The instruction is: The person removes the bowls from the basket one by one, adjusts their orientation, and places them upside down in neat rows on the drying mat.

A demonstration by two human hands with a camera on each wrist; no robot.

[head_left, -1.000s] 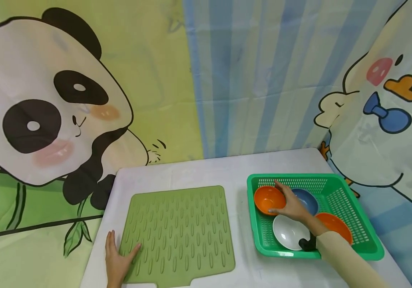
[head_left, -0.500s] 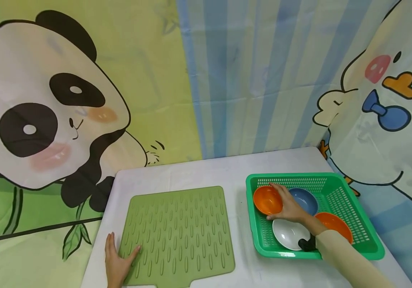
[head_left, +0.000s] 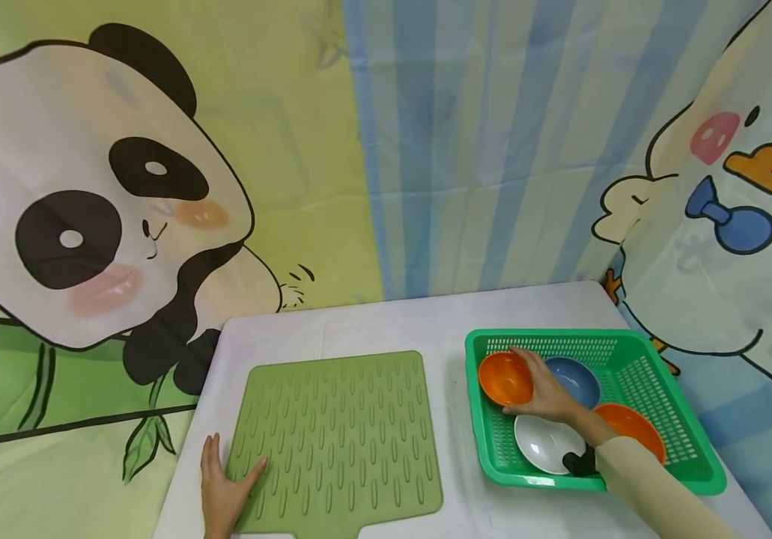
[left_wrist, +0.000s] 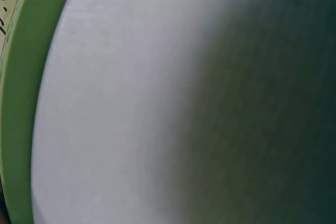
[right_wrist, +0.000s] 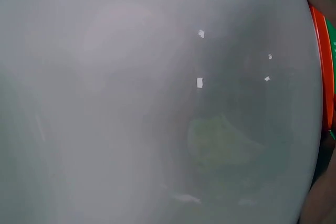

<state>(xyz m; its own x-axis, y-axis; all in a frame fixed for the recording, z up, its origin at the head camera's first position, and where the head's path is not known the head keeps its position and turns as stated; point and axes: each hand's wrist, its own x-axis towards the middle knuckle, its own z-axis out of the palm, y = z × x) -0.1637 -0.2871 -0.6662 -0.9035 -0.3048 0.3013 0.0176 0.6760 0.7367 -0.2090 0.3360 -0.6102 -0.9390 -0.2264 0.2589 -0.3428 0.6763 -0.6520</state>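
Note:
In the head view a green plastic basket [head_left: 547,481] holds several bowls. My right hand [head_left: 543,389] reaches in and spans the left orange bowl [head_left: 502,379], fingers at its far rim and thumb at its near side. A blue bowl [head_left: 574,380] lies beyond that hand, with a white bowl [head_left: 540,443] under the wrist. The white bowl [right_wrist: 157,98] fills most of the right wrist view. My left hand [head_left: 222,486] rests at the left edge of a green ridged mat [head_left: 338,434], fingers straight and thumb over the mat.
A second orange bowl [head_left: 631,428] sits at the basket's right, partly behind the sleeve [head_left: 651,479]. White cloth [head_left: 453,449] covers the table. Printed curtains [head_left: 426,150] hang along its back and right side. A dark wrist camera [head_left: 581,460] overlaps the white bowl.
My right thumb has shifted from over the left orange bowl's near rim to its outer side, and the fingers have settled at the far rim. My left hand stays put.

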